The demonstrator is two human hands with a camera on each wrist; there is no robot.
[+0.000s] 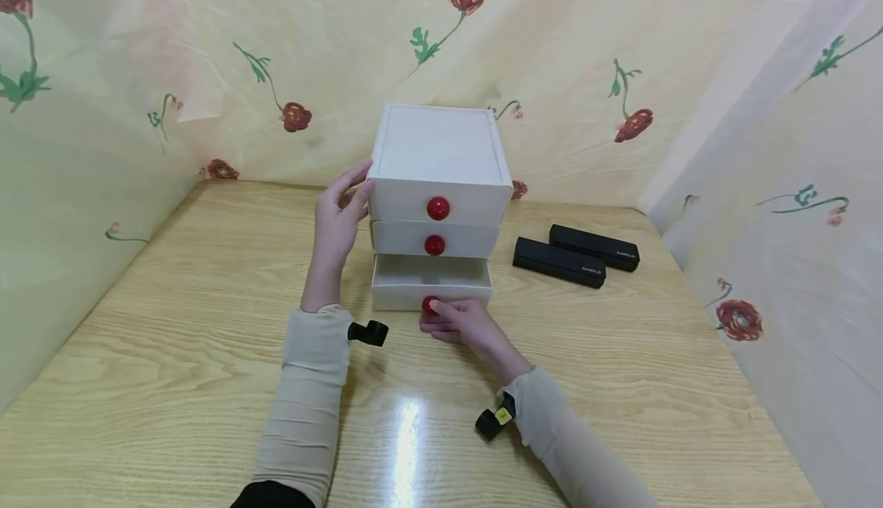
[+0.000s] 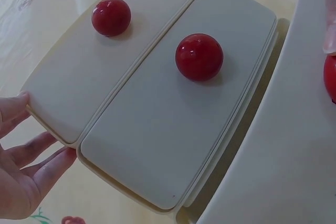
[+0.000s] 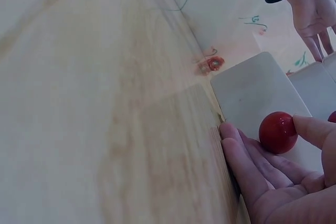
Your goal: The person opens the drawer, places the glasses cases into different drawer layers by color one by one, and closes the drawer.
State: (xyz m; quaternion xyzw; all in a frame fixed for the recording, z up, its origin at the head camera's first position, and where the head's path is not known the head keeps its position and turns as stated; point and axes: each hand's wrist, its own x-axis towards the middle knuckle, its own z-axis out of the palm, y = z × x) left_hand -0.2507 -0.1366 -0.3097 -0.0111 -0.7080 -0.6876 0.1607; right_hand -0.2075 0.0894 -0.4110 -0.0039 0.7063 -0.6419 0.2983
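A small white chest of drawers (image 1: 441,144) stands on the table, each drawer front bearing a round red knob. Its bottom drawer (image 1: 396,297) is pulled out; the visible part of the inside shows only bare white surfaces. My right hand (image 1: 476,328) holds that drawer's red knob (image 3: 277,132), thumb on one side and fingers beneath. At the chest's upper left side, my left hand (image 1: 336,217) rests its extended fingers against the wall and edge. The middle drawer (image 2: 173,108) and top drawer (image 2: 79,77) look closed.
Two long black cases (image 1: 559,261) with small pale lettering lie to the right of the chest, partly overlapping. A flowered cloth (image 1: 359,48) hangs behind and along both sides of the wooden table (image 1: 172,324).
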